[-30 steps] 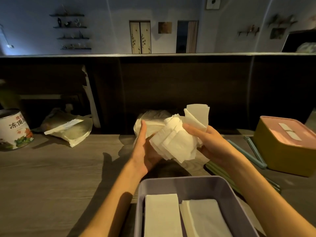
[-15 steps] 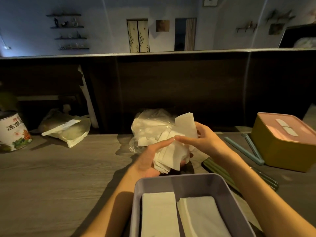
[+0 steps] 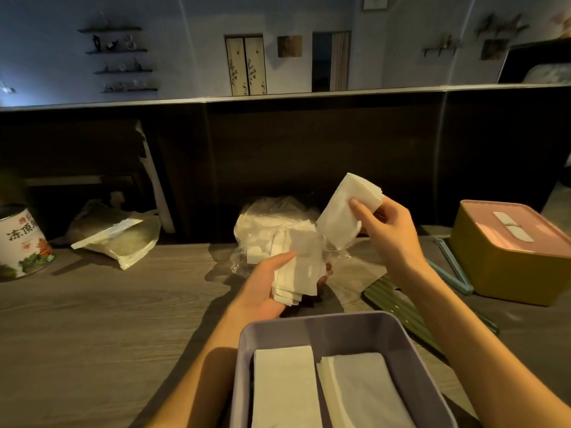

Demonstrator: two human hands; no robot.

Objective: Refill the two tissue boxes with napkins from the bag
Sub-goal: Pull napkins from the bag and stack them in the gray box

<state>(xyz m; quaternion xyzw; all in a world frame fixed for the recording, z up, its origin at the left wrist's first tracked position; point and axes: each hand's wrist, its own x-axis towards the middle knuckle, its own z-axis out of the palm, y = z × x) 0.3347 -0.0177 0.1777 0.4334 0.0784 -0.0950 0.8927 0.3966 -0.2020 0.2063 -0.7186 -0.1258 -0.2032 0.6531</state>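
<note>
White paper napkins are split between both hands in the head view, the only view supplied. Right hand (image 3: 391, 233) pinches a small folded wad of napkins (image 3: 346, 208) between thumb and fingers, raised above the tabletop (image 3: 92, 319), its long axis tilted up and away. Left hand (image 3: 268, 285) grips a loose, fanned sheaf of napkins (image 3: 301, 267) lower down, just in front of the clear plastic bag (image 3: 265, 223), which lies against the dark back panel.

Destination: the open lilac tissue box (image 3: 309, 327) sits nearest the person, directly below and toward the body from both hands. Two flat stacks already lie in it side by side, long axes running front to back. Judgement: the right hand's wad must be turned to match that axis; the left hand is the nearer to the box.

Second tissue box (image 3: 500, 267), yellow with pink lid (image 3: 509, 227) on, stands well to the right. A green ribbed lid (image 3: 398, 299) and blue strips (image 3: 448, 270) lie between the boxes. A printed tin (image 3: 21, 242) and a paper pouch (image 3: 120, 239) lie far left, clear of the path.
</note>
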